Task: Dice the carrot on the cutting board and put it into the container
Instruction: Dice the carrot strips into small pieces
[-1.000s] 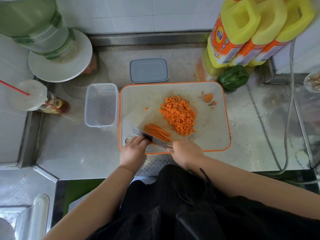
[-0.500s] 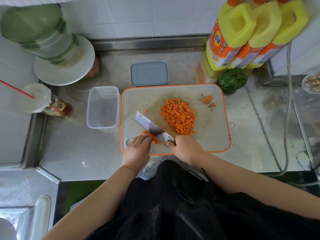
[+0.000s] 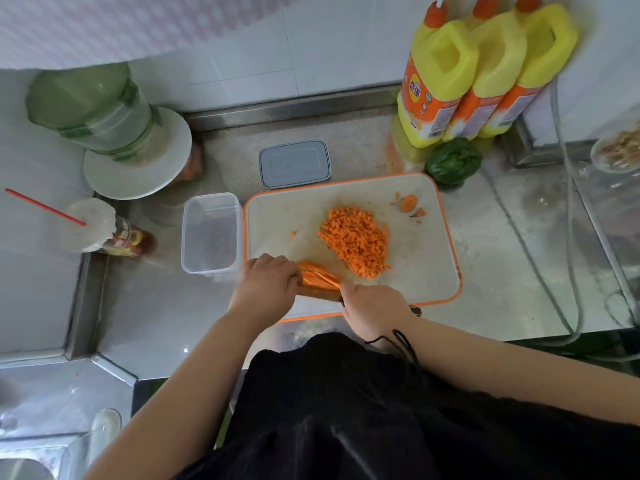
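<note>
Spreading under everything, the steel counter (image 3: 502,271) carries the cutting board (image 3: 426,265), orange-rimmed and pale, at the centre. Three yellow detergent bottles (image 3: 485,71) stand at two o'clock from the board, with a green vegetable (image 3: 453,161) at their foot. At ten o'clock a green water jug (image 3: 93,105) sits on a white plate. Touching the board's nine o'clock edge is the clear container (image 3: 211,233), with nothing in it; its grey lid (image 3: 294,163) lies at twelve o'clock from the board.

The diced carrot (image 3: 355,242) is heaped mid-board. A carrot end (image 3: 408,202) and scraps lie toward one o'clock.

Half a second ago the knife blade stood raised and angled over the board; now it lies low at the board's six o'clock edge, mostly hidden, with only a dark strip of the knife (image 3: 322,295) showing between the hands. The carrot strips (image 3: 317,277), barely seen under the blade then, now show as a fanned bundle on the board. The left hand (image 3: 266,285) has shifted onto their nine o'clock end, fingers curled over them and pressing them together. The right hand (image 3: 375,304) stays clamped round the knife handle at five o'clock.
</note>
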`<act>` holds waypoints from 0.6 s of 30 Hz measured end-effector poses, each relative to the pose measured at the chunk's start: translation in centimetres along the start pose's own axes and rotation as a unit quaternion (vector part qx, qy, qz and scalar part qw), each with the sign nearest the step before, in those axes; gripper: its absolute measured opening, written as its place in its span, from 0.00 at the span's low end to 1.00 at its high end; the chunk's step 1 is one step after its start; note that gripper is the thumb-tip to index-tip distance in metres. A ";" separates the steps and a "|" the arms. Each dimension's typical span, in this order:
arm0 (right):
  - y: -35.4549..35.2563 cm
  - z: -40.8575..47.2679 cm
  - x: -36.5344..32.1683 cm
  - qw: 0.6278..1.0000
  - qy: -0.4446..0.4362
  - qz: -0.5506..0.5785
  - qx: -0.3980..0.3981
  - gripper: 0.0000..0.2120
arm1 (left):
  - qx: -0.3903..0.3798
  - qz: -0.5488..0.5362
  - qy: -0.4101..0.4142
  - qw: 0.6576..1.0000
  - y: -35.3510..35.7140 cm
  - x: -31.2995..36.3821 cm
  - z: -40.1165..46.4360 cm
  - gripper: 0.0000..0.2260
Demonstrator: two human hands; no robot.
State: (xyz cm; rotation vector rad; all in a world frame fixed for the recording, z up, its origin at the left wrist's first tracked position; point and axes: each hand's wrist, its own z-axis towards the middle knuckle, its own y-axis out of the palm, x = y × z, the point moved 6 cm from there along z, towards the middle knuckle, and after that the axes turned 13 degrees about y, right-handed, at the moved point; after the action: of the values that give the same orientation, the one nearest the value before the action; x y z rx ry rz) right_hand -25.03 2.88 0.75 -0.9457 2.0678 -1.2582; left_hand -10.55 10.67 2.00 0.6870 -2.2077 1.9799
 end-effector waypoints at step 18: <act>-1.8 -0.3 -0.5 0.999 -0.040 0.017 0.017 0.10 | -0.176 0.028 0.016 0.984 0.6 1.7 3.6 0.15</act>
State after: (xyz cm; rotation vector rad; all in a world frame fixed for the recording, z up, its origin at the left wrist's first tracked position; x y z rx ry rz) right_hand -24.45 2.87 2.58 -0.9273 1.9861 -1.2150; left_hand -11.51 6.80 1.52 0.5465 -2.4881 1.5449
